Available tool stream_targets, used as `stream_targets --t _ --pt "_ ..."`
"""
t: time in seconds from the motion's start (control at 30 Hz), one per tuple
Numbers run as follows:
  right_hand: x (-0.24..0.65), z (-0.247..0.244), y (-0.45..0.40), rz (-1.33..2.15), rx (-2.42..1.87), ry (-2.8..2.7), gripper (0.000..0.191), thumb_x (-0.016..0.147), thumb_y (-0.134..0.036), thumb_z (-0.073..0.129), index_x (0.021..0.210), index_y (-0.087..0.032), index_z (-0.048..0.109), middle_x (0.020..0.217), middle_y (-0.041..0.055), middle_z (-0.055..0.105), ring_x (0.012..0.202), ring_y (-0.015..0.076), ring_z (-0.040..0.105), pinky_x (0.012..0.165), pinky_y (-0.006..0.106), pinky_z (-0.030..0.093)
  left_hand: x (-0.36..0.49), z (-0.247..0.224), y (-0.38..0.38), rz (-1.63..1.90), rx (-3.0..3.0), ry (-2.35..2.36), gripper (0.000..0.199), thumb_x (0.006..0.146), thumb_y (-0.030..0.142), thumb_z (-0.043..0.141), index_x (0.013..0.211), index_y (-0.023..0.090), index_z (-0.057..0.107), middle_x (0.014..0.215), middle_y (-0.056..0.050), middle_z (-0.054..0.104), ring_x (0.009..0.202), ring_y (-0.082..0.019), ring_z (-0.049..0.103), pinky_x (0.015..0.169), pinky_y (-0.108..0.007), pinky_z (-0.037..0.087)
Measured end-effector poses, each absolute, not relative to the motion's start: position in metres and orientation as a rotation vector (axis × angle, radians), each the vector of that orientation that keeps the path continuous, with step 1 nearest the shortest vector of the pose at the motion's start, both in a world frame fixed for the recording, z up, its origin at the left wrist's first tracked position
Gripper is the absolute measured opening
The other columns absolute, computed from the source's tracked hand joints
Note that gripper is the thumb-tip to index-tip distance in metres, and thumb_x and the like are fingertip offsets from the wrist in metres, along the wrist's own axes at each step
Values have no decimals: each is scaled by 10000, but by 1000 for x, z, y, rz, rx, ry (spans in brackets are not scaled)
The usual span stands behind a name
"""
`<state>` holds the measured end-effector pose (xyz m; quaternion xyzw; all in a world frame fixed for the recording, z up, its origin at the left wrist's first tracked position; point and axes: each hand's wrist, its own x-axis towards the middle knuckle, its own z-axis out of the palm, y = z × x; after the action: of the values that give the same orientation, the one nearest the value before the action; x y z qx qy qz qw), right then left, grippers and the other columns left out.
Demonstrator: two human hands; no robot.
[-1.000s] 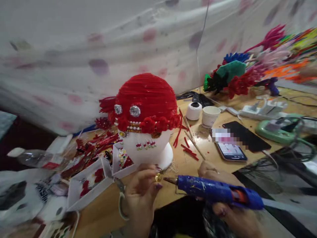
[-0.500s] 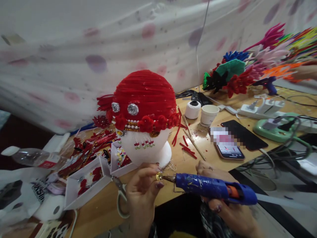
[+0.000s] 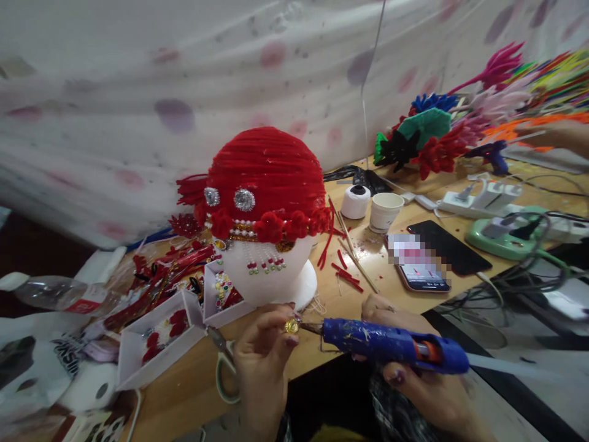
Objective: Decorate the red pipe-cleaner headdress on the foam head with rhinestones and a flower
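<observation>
Pinched between the thumb and fingers of my left hand point(image 3: 264, 353) is a small round gold bead ornament point(image 3: 291, 326). My right hand point(image 3: 409, 374) is wrapped round a blue glue gun point(image 3: 391, 344), with a clear glue stick point(image 3: 497, 364) jutting from its back end. The gun's nozzle points left, right beside the ornament; whether it touches cannot be made out. Behind my hands stands a white foam head point(image 3: 276, 276), wearing a red headdress point(image 3: 267, 178) with silver round ornaments, red flowers, and strings of pearls and beads.
Left of the head lie white boxes point(image 3: 156, 362) of red pieces and beads, scissors point(image 3: 225, 368) and a plastic bottle point(image 3: 59, 293). On the right are a paper cup point(image 3: 385, 213), thread spool point(image 3: 355, 204), phones point(image 3: 448, 248), and power strips point(image 3: 506, 239). Another person's hand point(image 3: 559, 136) is far right.
The ornament has turned so its gold face shows more plainly. The glue gun has shifted slightly left, still close to it. The whole view has moved a little.
</observation>
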<state>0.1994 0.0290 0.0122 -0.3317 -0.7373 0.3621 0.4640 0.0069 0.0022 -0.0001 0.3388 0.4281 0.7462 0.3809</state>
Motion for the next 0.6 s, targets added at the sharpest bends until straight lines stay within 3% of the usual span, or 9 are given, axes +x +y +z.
stream_targets --t 0.27,0.47,0.6 --pt "198 11 25 839 -788 -1819 543 917 -707 498 718 -204 548 667 -13 472 616 141 461 528 281 332 7 -2 5 1957 857 1102 198 620 364 926 756 296 800 857 28 781 849 -106 737 818 -159 575" --pt "197 14 25 851 -797 -1802 547 904 -711 513 719 -202 588 676 1 495 606 151 483 522 295 351 5 -6 4 1959 925 1117 187 647 377 909 746 280 784 936 1 754 940 -144 712 869 -230 570" --pt "201 -2 20 893 -845 -1721 535 928 -685 476 752 -218 669 723 50 601 665 215 588 599 351 450 5 -6 2 1952 908 1127 191 638 372 915 743 280 785 939 -4 756 940 -152 712 853 -235 573"
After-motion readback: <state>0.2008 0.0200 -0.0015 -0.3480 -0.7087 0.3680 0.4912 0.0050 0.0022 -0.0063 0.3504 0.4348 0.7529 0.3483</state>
